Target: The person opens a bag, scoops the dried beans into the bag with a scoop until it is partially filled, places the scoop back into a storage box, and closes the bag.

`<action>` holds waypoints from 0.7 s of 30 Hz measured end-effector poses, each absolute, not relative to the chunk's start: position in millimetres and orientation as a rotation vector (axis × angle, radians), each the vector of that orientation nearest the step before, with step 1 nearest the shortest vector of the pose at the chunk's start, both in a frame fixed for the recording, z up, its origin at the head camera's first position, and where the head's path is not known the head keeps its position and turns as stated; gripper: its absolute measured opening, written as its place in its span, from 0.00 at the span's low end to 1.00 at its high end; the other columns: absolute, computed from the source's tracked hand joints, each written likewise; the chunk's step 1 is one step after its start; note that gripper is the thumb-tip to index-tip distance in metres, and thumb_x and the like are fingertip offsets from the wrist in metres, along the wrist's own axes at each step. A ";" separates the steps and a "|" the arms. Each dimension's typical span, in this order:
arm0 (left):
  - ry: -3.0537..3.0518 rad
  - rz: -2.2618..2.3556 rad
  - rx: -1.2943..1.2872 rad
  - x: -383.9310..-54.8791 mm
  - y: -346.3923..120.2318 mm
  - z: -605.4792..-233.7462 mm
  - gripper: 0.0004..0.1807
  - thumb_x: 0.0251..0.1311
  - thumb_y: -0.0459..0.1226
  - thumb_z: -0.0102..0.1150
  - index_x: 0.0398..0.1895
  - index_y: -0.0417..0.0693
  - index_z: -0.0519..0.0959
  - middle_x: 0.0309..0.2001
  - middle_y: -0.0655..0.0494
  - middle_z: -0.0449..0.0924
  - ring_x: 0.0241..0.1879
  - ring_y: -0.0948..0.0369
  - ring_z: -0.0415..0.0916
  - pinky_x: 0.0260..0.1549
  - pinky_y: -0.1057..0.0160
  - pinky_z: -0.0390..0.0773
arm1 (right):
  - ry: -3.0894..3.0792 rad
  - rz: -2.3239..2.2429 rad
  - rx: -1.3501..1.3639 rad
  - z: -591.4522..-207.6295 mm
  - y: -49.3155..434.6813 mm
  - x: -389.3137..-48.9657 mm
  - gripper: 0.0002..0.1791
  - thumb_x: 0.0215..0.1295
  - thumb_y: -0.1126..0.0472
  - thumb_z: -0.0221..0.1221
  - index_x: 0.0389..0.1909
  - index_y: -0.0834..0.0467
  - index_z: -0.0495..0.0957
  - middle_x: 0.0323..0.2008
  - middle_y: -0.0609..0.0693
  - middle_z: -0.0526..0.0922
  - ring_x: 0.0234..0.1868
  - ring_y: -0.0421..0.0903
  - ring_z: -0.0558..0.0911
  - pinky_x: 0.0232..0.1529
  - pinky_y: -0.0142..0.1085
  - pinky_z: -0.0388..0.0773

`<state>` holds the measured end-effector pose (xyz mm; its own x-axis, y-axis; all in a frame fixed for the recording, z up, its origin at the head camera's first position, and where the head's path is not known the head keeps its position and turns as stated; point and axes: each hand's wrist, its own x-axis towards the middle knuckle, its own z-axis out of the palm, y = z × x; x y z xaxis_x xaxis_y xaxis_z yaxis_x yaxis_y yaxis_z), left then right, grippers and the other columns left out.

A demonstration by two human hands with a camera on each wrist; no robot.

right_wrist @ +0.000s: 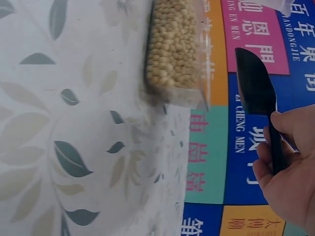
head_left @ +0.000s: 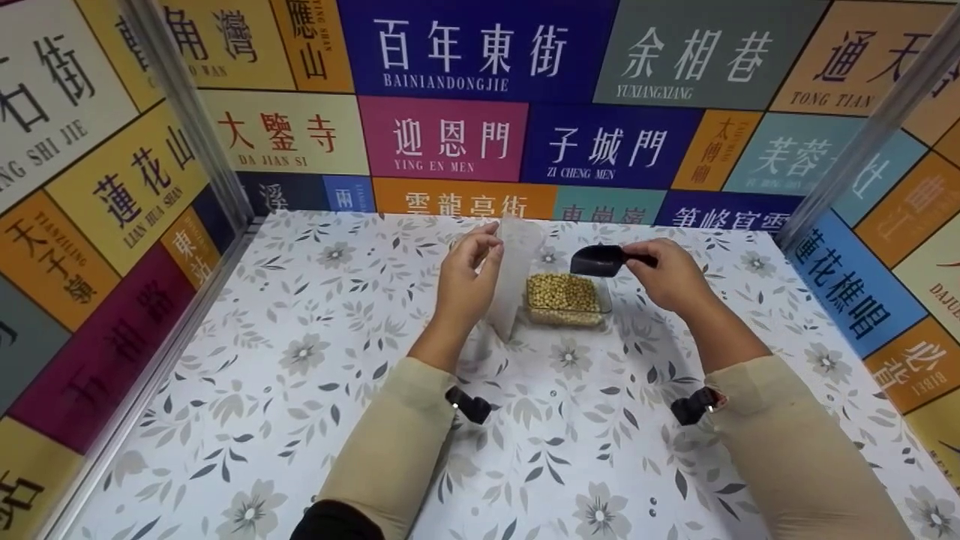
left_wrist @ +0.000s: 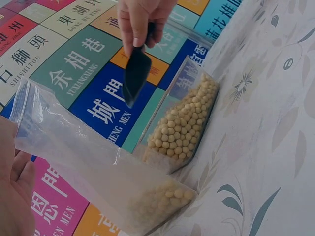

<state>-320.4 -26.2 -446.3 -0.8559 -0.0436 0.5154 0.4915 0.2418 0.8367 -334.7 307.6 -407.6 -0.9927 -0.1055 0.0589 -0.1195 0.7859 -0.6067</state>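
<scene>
My left hand [head_left: 471, 266] holds a clear plastic zip bag [head_left: 514, 277] upright by the side near its top. Pale round beans [left_wrist: 162, 201] lie in the bag's bottom corner, seen in the left wrist view. With my right hand [head_left: 667, 274] I grip the handle of a black scoop [head_left: 596, 260], thumb and fingers around it. The scoop is raised above a clear rectangular container [head_left: 570, 322] full of the same beans. In the right wrist view the scoop [right_wrist: 253, 83] is seen from its side, and whether beans are inside it I cannot tell.
A white tablecloth [head_left: 322, 420] with grey leaves and flowers covers the table. Behind it stands a wall [head_left: 480, 97] of coloured sign panels, with more panels at left and right. A black wrist camera [head_left: 469, 405] sits at the left sleeve, another [head_left: 694, 406] at the right.
</scene>
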 end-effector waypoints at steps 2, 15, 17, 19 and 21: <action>-2.079 -1.643 -0.422 -321.0 -26.1 -447.3 0.09 0.80 0.40 0.57 0.51 0.46 0.82 0.70 0.56 0.81 0.73 0.60 0.76 0.73 0.67 0.76 | -2.953 0.986 0.191 -413.7 308.9 -336.2 0.22 0.84 0.56 0.55 0.72 0.57 0.77 0.70 0.64 0.74 0.68 0.63 0.76 0.68 0.61 0.76; -2.081 -1.651 -0.398 -322.2 -25.1 -447.7 0.08 0.79 0.41 0.58 0.49 0.47 0.83 0.69 0.58 0.81 0.71 0.61 0.77 0.72 0.69 0.77 | -2.994 0.848 0.272 -428.0 304.9 -341.4 0.21 0.83 0.59 0.55 0.71 0.60 0.78 0.67 0.64 0.76 0.68 0.64 0.77 0.68 0.61 0.77; -2.081 -1.653 -0.396 -322.4 -25.1 -447.8 0.08 0.79 0.41 0.58 0.49 0.47 0.82 0.69 0.59 0.81 0.71 0.61 0.78 0.71 0.69 0.77 | -2.999 0.802 0.286 -426.9 301.9 -341.5 0.21 0.83 0.60 0.55 0.70 0.59 0.79 0.67 0.64 0.77 0.67 0.64 0.77 0.67 0.61 0.78; -2.080 -1.660 -0.396 -322.4 -25.0 -447.8 0.08 0.79 0.41 0.59 0.49 0.48 0.83 0.69 0.59 0.81 0.71 0.62 0.78 0.71 0.69 0.77 | -3.004 0.765 0.304 -426.3 298.3 -341.4 0.20 0.82 0.61 0.56 0.70 0.60 0.79 0.66 0.65 0.77 0.66 0.65 0.78 0.66 0.61 0.79; -2.077 -1.665 -0.397 -322.3 -25.0 -448.0 0.08 0.79 0.41 0.59 0.49 0.48 0.83 0.69 0.59 0.81 0.71 0.62 0.78 0.71 0.69 0.78 | -3.004 0.740 0.318 -426.3 294.7 -341.5 0.20 0.82 0.62 0.56 0.69 0.60 0.80 0.64 0.65 0.78 0.65 0.64 0.78 0.64 0.60 0.80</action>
<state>-322.3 -25.0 -448.0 -0.8589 -0.0533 0.5093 0.4855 0.2316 0.8430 -341.5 294.7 -426.3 -0.9785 -0.1902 0.0791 -0.2052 0.8659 -0.4563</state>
